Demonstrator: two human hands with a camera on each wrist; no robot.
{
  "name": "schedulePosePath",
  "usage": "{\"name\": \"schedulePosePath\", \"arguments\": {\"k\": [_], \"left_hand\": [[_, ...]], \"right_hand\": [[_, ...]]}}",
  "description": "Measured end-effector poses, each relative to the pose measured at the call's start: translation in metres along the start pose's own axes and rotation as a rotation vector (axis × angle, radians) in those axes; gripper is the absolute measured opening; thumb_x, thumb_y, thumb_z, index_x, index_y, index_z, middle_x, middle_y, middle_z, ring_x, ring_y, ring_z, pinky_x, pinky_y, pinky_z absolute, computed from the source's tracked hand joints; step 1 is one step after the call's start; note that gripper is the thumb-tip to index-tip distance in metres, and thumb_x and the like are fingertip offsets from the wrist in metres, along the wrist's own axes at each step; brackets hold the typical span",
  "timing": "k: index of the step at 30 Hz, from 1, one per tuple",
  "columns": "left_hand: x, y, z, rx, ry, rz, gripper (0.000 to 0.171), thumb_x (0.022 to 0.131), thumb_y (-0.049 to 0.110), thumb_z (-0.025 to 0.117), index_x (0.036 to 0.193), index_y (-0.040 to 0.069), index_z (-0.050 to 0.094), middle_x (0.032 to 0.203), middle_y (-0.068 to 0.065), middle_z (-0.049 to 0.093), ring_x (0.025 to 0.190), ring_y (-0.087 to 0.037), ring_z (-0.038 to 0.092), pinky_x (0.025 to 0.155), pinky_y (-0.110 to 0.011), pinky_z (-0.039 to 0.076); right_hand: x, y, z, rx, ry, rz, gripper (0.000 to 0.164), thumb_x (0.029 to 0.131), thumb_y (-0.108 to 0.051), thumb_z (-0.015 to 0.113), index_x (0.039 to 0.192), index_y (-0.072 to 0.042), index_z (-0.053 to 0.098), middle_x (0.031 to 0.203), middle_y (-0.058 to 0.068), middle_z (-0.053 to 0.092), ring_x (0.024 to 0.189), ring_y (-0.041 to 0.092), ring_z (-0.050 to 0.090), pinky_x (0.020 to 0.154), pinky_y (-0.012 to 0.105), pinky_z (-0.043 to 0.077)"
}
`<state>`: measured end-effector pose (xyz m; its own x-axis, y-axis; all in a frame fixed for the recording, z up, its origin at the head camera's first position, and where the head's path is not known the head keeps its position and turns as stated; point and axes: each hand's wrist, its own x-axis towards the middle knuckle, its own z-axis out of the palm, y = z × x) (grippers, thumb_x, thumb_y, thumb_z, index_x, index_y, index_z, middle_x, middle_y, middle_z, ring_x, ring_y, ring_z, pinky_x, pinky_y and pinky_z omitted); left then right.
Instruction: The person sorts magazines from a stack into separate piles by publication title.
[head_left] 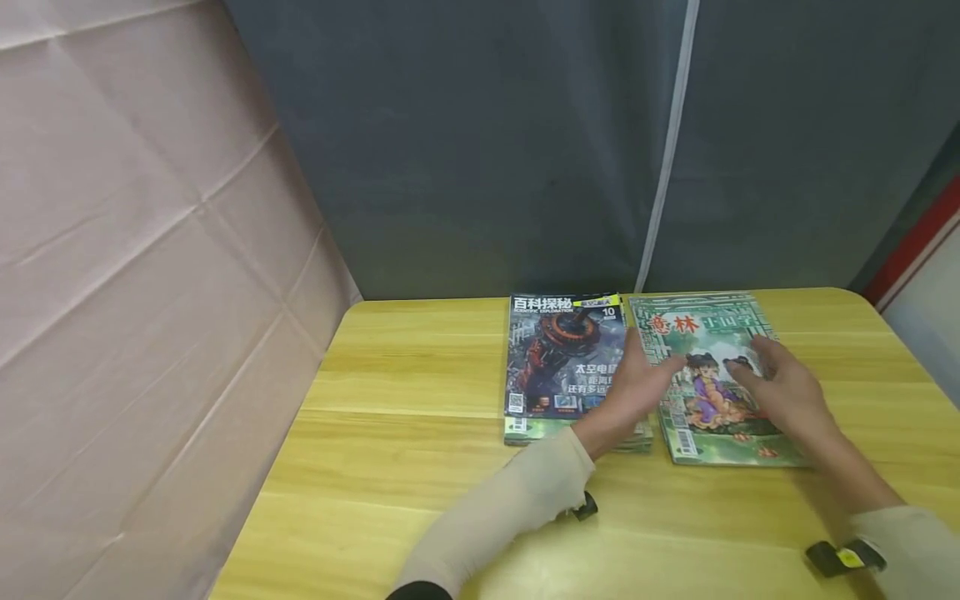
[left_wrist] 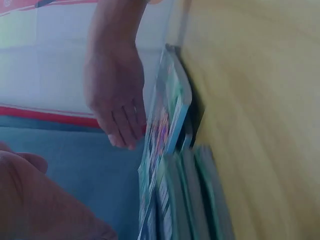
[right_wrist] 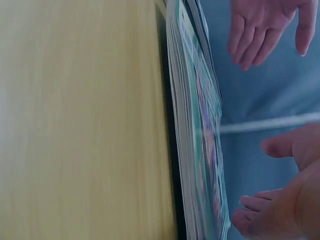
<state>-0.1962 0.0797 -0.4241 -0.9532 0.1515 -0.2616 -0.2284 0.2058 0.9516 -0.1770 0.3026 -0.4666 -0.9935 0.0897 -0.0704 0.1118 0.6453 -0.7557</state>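
Note:
A green magazine with two cartoon children on its cover lies on the right side of the wooden table. Beside it on the left, a dark science magazine tops a stack of green-covered magazines, whose spines show in the left wrist view. My left hand is over the gap between the piles, thumb apart and holding nothing. Above the right part of the green magazine, my right hand has its fingers loosely bent and grips nothing. Both wrist views show the hands apart from the covers.
The yellow wooden table extends to the left and in front of the magazines. A dark grey curtain hangs behind its back edge. Creased pale cloth covers the left side, and a red strip runs along the right.

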Motion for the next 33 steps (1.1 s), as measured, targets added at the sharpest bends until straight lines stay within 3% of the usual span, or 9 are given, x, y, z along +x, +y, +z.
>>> {"name": "schedulePosePath", "arguments": {"k": [6,12,15,17,20,27,33], "left_hand": [[0.008,-0.004,-0.053,-0.033,0.030,0.032,0.093,0.098,0.040,0.070,0.171,0.021,0.016,0.178,-0.005,0.024,0.163,-0.029,0.026,0.135,-0.050,0.024],[0.012,-0.015,-0.102,0.010,0.064,0.117,0.089,0.099,0.036,0.070,0.170,0.016,0.020,0.168,-0.020,0.039,0.156,-0.038,0.039,0.129,-0.055,0.034],[0.011,-0.023,-0.120,0.095,0.067,0.184,0.095,0.099,0.034,0.070,0.171,0.011,0.013,0.172,-0.021,0.030,0.159,-0.038,0.033,0.131,-0.055,0.031],[0.010,-0.029,-0.132,0.181,0.080,0.197,0.103,0.098,0.037,0.071,0.171,0.011,0.004,0.178,-0.018,0.015,0.165,-0.035,0.019,0.135,-0.053,0.023],[0.010,-0.039,-0.150,0.303,0.089,0.196,0.107,0.097,0.041,0.073,0.171,0.012,0.001,0.180,-0.015,0.003,0.167,-0.032,0.008,0.136,-0.054,0.016],[0.009,-0.058,-0.189,0.469,0.056,0.131,0.115,0.093,0.046,0.076,0.170,0.006,0.002,0.179,-0.020,0.002,0.167,-0.035,0.005,0.136,-0.054,0.010],[0.005,-0.065,-0.205,0.652,-0.007,0.092,0.120,0.091,0.049,0.079,0.170,0.003,0.002,0.179,-0.020,0.003,0.167,-0.035,0.005,0.137,-0.050,0.010]], "right_hand": [[-0.003,-0.019,0.023,0.071,-0.048,-0.108,0.080,0.109,-0.044,0.055,0.167,0.000,0.020,0.164,0.039,0.033,0.140,0.066,0.041,0.104,0.078,0.042],[-0.005,-0.040,0.041,0.102,-0.093,-0.147,0.086,0.107,-0.047,0.059,0.167,-0.001,0.021,0.165,0.036,0.034,0.143,0.063,0.041,0.110,0.075,0.042],[-0.002,-0.049,0.047,0.099,-0.117,-0.141,0.089,0.106,-0.047,0.062,0.168,-0.001,0.018,0.167,0.036,0.029,0.145,0.063,0.037,0.111,0.075,0.042],[0.000,-0.054,0.052,0.092,-0.131,-0.141,0.091,0.105,-0.046,0.064,0.168,-0.001,0.017,0.168,0.036,0.027,0.147,0.064,0.035,0.113,0.075,0.041],[0.004,-0.060,0.061,0.068,-0.152,-0.147,0.096,0.102,-0.046,0.068,0.169,-0.002,0.015,0.169,0.035,0.025,0.148,0.063,0.034,0.114,0.075,0.040],[0.007,-0.075,0.083,0.005,-0.194,-0.191,0.108,0.096,-0.049,0.075,0.168,0.002,0.012,0.168,0.036,0.027,0.147,0.060,0.037,0.118,0.073,0.038],[0.010,-0.087,0.096,-0.044,-0.203,-0.200,0.116,0.091,-0.051,0.080,0.168,0.003,0.010,0.168,0.037,0.023,0.149,0.064,0.031,0.118,0.078,0.031]]}}
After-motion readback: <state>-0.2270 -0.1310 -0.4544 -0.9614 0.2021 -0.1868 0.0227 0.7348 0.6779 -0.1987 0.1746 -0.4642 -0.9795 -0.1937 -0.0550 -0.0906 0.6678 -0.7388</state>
